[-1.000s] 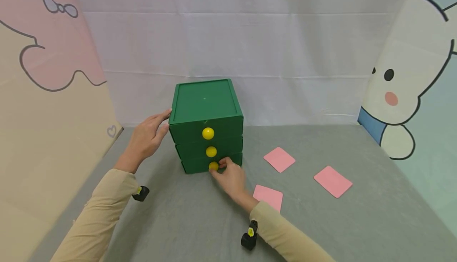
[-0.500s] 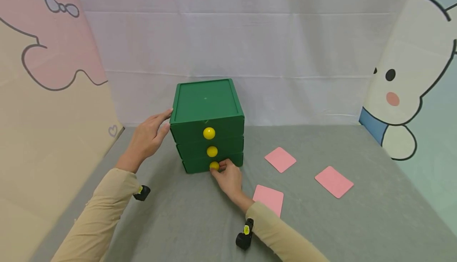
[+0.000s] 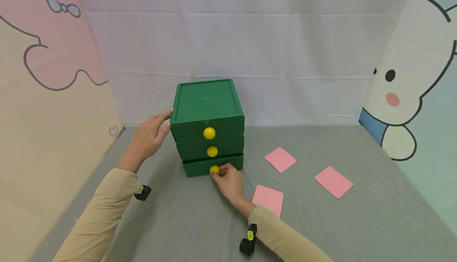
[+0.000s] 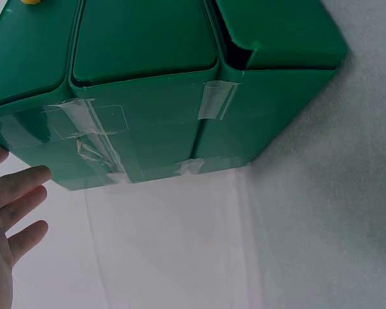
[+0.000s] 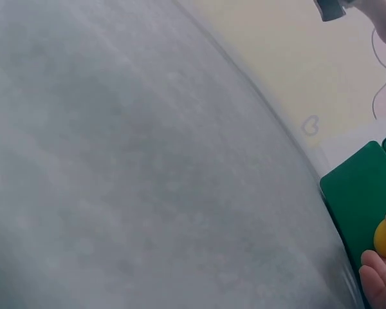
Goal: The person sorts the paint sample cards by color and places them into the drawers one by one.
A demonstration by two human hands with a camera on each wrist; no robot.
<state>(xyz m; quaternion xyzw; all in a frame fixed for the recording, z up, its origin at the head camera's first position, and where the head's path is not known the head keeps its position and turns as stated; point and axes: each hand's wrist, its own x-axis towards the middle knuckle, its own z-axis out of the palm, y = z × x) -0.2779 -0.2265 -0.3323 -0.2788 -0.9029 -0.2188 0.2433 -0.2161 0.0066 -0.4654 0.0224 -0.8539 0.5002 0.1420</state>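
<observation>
Bottom drawer (image 3: 198,167) farther out, open above

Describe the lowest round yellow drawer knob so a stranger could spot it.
Find the boxy green three-drawer cabinet on grey cloth. Go down its front to the bottom green drawer, slightly open. Its round yellow knob is the only one of three pinched by the bare right hand.

A white sheet (image 3: 242,43), cartoon-printed side panels (image 3: 53,135) and grey cloth (image 3: 357,230) form a screened-off booth (image 3: 321,103).
</observation>
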